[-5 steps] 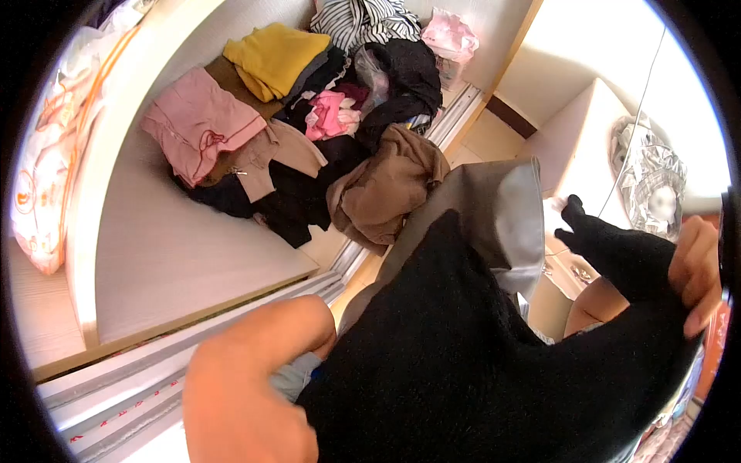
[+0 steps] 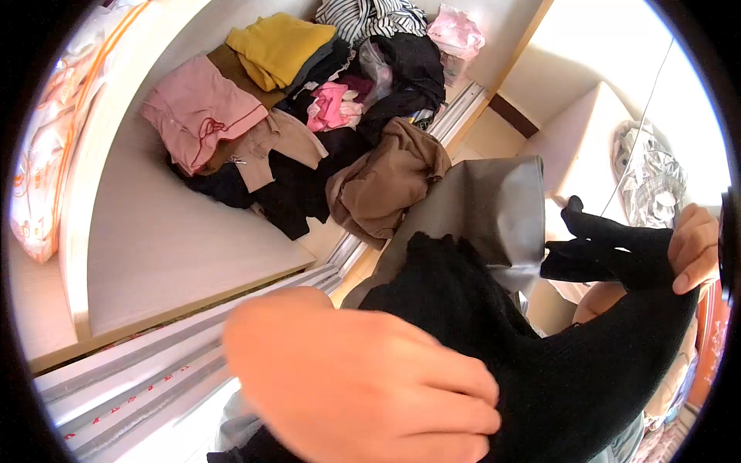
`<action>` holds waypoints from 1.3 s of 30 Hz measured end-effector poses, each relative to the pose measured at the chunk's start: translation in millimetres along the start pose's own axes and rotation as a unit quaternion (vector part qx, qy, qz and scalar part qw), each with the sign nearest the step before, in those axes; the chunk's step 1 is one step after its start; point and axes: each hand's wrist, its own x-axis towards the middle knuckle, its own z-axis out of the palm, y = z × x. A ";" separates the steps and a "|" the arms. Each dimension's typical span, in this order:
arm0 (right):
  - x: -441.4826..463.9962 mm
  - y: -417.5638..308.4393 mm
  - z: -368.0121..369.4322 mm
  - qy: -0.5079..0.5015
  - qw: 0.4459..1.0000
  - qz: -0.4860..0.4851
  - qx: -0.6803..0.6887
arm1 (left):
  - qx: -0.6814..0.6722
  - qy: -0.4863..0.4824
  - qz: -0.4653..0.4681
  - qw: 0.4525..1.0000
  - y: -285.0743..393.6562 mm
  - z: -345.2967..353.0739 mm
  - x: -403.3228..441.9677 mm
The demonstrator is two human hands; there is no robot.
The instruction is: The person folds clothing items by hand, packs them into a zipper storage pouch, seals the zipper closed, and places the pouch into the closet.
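A black knit garment spreads across my lap area and over a grey-brown leathery surface. My right hand pinches it at the far right, where narrow black strips of the cloth hang to the left. My left hand lies over the garment's near left part, back of the hand up. Its fingers are curled into the cloth, and the fingertips and thumb are hidden. Beyond the leathery surface, a crumpled brown garment hangs over the cabinet's edge.
Inside the cabinet lie folded pink clothing, a yellow garment, striped cloth and black clothes. Metal sliding tracks run along its front. A pale box-like unit and silvery crumpled wrapping stand at right.
My left hand has moved right and over the black garment from its left edge. My right hand has stayed nearly in place, and the cloth's far left edge has dropped slightly.
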 end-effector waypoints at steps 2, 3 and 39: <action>-9.9 14.0 -9.6 -0.006 0.999 -0.024 0.032 | -0.021 -0.098 -0.093 0.991 0.9 -3.0 9.9; -14.7 18.9 -18.6 -0.033 0.999 -0.021 0.004 | 0.030 -0.151 -0.132 0.979 -2.9 1.4 12.4; 115.9 55.3 15.0 0.040 0.992 0.114 -0.022 | 0.233 -0.219 -0.185 0.929 10.6 18.6 5.4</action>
